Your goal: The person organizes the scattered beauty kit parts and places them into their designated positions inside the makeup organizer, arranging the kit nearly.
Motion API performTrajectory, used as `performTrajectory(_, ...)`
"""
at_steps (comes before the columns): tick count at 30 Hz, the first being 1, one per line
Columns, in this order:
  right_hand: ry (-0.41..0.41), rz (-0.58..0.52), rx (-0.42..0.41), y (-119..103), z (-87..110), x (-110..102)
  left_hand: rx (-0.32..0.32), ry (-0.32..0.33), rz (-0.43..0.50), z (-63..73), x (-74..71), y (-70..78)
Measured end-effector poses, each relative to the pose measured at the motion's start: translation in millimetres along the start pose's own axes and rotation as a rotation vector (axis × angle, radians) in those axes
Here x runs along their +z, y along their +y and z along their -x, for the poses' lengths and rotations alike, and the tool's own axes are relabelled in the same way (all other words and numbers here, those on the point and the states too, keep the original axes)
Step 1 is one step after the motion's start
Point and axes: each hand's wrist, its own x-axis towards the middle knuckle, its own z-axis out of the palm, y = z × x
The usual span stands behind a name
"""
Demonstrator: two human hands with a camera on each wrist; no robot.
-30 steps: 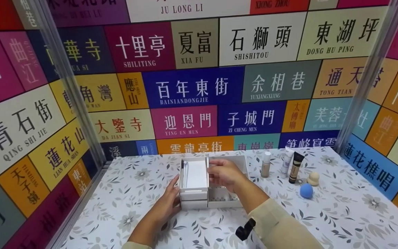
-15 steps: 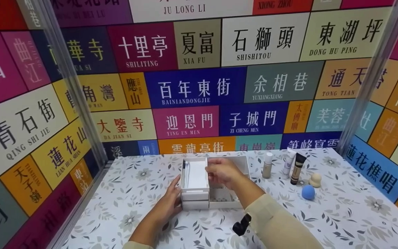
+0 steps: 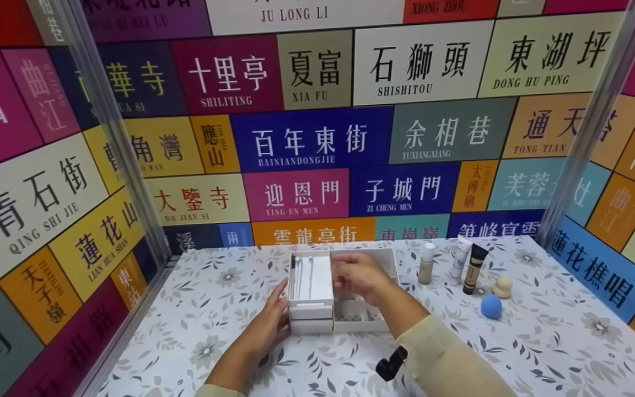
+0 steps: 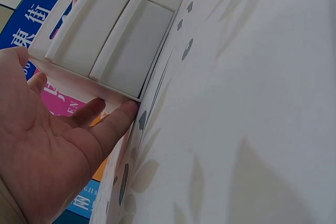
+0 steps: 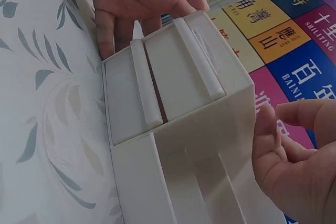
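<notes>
A white desktop organiser (image 3: 311, 326) stands on the patterned tabletop, two drawers stacked at its left front. Thin pale sticks (image 3: 311, 277) lie in the shallow top tray; their kind is too small to tell. My left hand (image 3: 265, 325) rests against the organiser's left side, its fingertips touching the side wall low down in the left wrist view. Just right of the tray is my right hand (image 3: 366, 278), above the right compartments. In the right wrist view its thumb and forefinger (image 5: 302, 111) are near the organiser's upper corner, with nothing visible between them.
Right of the organiser stand a small bottle (image 3: 426, 264), a white tube (image 3: 459, 258) and a black-capped tube (image 3: 474, 270). A blue sponge (image 3: 491, 306) and a beige sponge (image 3: 502, 287) lie near them. Sign-covered walls enclose the table (image 3: 207, 320).
The right fingers have drawn back from the tray's right rim. A second pale stick now shows in the middle of the tray. The left hand stays in place.
</notes>
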Motion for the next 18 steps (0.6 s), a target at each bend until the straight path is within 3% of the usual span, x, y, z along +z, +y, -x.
performTrajectory(9,0.029,-0.048,-0.020,-4,18.7,-39,-0.012,0.018,-0.015,0.4,1.2,2.4)
performTrajectory(18,0.058,-0.024,-0.030,0,38.3,-80,-0.026,0.023,-0.009,0.0,0.0,2.1)
